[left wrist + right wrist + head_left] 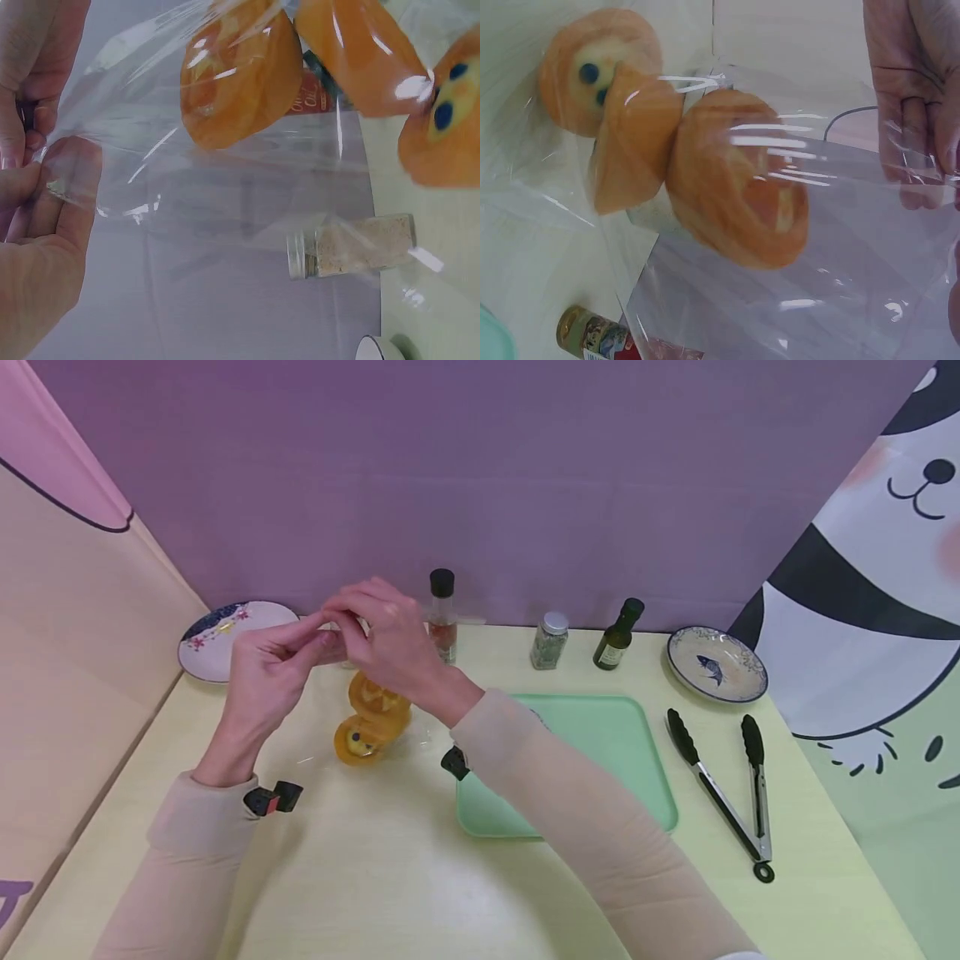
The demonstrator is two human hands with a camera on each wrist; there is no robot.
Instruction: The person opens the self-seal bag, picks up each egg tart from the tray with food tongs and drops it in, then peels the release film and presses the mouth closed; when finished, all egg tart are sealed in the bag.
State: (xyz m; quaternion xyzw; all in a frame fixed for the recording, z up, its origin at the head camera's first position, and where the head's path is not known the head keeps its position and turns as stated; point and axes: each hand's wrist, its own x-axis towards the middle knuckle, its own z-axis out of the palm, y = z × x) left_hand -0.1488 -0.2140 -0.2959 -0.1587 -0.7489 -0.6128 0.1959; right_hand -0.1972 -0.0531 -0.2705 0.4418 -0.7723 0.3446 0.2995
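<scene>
A clear plastic bag (127, 176) hangs over the left part of the table, with several orange-brown bread buns (381, 706) inside. One bun has a pale face with dark blue dots; another shows a filled or patterned top. My left hand (266, 672) pinches the gathered film at the bag's upper end. Beside it, fingertips meeting the left ones, my right hand (390, 631) grips the same end from above. In the wrist views the film stretches from the fingers down over the buns.
Along the back stand a black-capped bottle (442, 583), a glass spice jar (550, 646) and a dark small bottle (615, 639). A flowered plate (258, 647) leans at far left. To the right are a green tray (600, 760), a fish-patterned dish (738, 668) and tongs (718, 799).
</scene>
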